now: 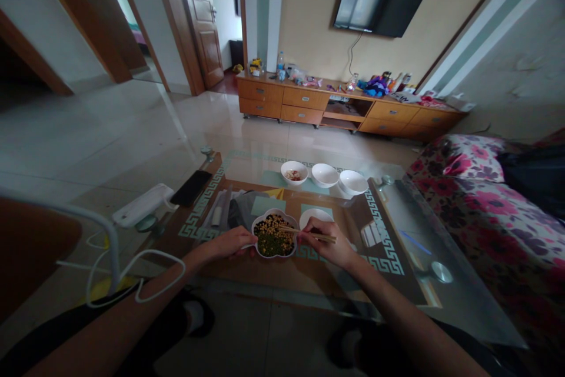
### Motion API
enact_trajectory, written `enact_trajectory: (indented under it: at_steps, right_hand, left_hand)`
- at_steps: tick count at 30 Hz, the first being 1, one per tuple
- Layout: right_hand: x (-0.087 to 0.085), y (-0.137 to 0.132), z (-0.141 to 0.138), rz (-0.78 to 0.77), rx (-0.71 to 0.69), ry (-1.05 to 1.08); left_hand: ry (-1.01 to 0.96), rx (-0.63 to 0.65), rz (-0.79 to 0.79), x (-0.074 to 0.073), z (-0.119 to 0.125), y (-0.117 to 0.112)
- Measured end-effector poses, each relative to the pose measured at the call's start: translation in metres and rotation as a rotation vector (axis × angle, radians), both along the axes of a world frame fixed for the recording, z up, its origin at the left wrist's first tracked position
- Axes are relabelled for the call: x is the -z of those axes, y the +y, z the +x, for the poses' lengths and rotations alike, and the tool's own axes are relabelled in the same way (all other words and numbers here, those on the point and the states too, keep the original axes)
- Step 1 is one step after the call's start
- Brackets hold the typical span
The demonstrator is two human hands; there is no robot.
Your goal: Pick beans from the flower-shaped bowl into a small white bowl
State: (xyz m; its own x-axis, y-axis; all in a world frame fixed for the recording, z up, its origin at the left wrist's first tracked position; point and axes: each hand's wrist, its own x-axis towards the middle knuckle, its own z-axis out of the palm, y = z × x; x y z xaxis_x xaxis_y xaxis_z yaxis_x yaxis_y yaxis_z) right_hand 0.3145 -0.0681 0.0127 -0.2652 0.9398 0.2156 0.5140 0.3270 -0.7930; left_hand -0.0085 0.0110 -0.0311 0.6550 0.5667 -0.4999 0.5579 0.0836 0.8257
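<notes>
A white scalloped dish (pixel 274 256) filled with mixed beans (pixel 272 234) in green, yellow and black rests near the front of the glass table. My left hand (pixel 236 242) grips its handle at the left side. In my right hand (pixel 327 240) is a pair of chopsticks (pixel 289 229), their tips over the beans; its fingers are close to the dish's right rim. Partly hidden behind that hand lies a white plate (pixel 314 214). Farther back, three white bowls stand in a row: the left bowl (pixel 295 173) holds some reddish and pale pieces, beside the middle bowl (pixel 325 176) and the right bowl (pixel 353 182).
The glass table (pixel 247 286) has a dark phone-like slab (pixel 191 187) and a white box-shaped object (pixel 143 205) at its left. A white cable (pixel 156 253) loops over my left forearm. A flowered sofa (pixel 498 212) borders the right; a wooden cabinet (pixel 304 105) stands beyond.
</notes>
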Motion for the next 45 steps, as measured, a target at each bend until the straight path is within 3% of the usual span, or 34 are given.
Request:
enact_trajectory:
  at_steps: [23,45]
  right_hand:
    - [0.005,0.0,-0.005,0.046,-0.011,-0.044]
    - [0.013,0.0,-0.004,0.029,-0.013,-0.077]
  left_hand:
    - [-0.012,0.018,0.032,0.009,-0.002,0.002]
    - [0.0,0.013,0.021,0.006,-0.001,0.001]
